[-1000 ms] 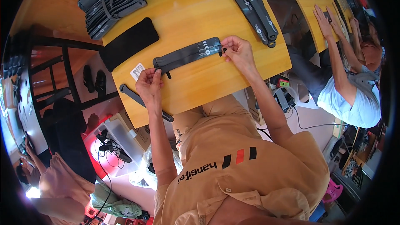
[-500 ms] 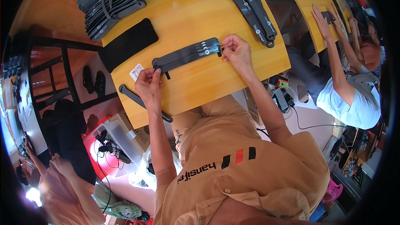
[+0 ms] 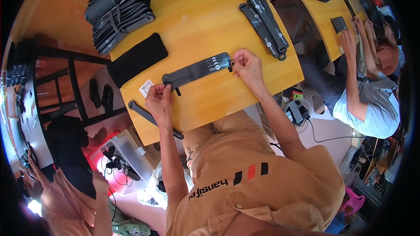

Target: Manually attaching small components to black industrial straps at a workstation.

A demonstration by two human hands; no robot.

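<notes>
A flat bundle of dark grey straps (image 3: 197,69) with rounded ends and white printed marks lies across the yellow table in front of me. My left hand (image 3: 158,99) pinches its left end between thumb and fingers. At the right end, my right hand (image 3: 248,65) has thumb and forefinger closed on what looks like a small black tab; the fingers partly hide it. Short black tabs stick out below the bundle near both ends. A single dark strap (image 3: 151,116) lies slantwise below my left hand. Beside that hand is a white label (image 3: 146,88).
A black cloth pouch (image 3: 140,59) lies at the left table edge, below a tied stack of dark straps (image 3: 118,22). Several loose straps (image 3: 264,26) lie at the far right. Co-workers sit to both sides. A clear bin (image 3: 127,159) with cables stands on the left.
My view has shifted slightly, so the table sits a little lower in it. Both hands keep their holds on the bundle. The right co-worker's hand has drawn back from a dark piece.
</notes>
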